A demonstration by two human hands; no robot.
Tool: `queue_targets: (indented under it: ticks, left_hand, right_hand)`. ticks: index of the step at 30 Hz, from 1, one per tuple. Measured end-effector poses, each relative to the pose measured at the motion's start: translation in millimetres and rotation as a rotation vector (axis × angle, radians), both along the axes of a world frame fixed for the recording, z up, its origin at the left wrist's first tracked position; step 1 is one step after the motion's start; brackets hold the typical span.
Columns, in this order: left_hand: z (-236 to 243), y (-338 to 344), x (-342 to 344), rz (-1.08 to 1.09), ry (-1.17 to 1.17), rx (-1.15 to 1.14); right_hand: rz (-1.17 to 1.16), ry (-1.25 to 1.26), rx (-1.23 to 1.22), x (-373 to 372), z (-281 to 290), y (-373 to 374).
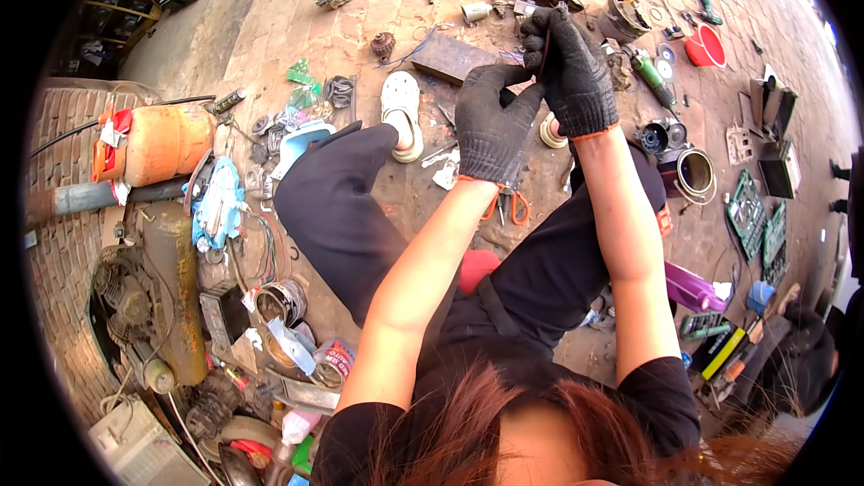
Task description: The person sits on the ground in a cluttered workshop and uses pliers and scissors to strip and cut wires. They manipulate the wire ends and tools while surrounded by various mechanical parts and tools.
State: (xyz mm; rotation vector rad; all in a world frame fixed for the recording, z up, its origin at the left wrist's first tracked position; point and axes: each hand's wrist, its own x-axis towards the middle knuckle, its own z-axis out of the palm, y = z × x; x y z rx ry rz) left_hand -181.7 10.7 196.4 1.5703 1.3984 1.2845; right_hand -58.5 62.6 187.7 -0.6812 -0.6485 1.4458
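Note:
Both of my hands wear dark grey knit work gloves and meet in front of me, above the ground. My left hand [493, 121] is closed, its fingertips pinched together beside the right hand. My right hand [576, 81] is closed too, fingers curled at the level of a small, thin dark piece. What the two hands hold is too small and covered to name. Below and left of them lies a long grey metal box [453, 58] with thin wires near it. Orange-handled scissors [519, 208] rest on the ground beneath my left wrist.
An orange gas cylinder [171, 142] lies at left, above a bucket [281, 302] among clutter. On the right are a green angle grinder [652, 77], a red bowl [705, 47], an open-topped metal can [695, 175] and green tool cases [746, 214]. Motor parts and tools litter the paving ahead.

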Motion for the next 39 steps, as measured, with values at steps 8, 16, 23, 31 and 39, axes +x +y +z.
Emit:
queue_targets:
  ticks: [8, 16, 23, 31, 39]
  left_hand:
    - [-21, 1, -2, 0.049, -0.386, -0.150]
    - [-29, 6, -12, 0.103, -0.172, -0.015]
    - [-13, -4, -15, -0.081, -0.760, -0.109]
    - [-1, -12, -33, -0.284, -0.968, -0.185]
    - [-3, -13, -26, -0.096, -0.336, 0.094]
  right_hand:
    - [-0.101, 0.059, -0.088, -6, 4, -1]
    - [0.094, -0.625, 0.001, -8, 20, -15]
    - [0.028, -0.337, -0.058, -11, 13, -13]
    - [0.034, -0.246, -0.086, -7, 12, -11]
    - [0.091, -0.289, 0.031, -6, 17, -16]
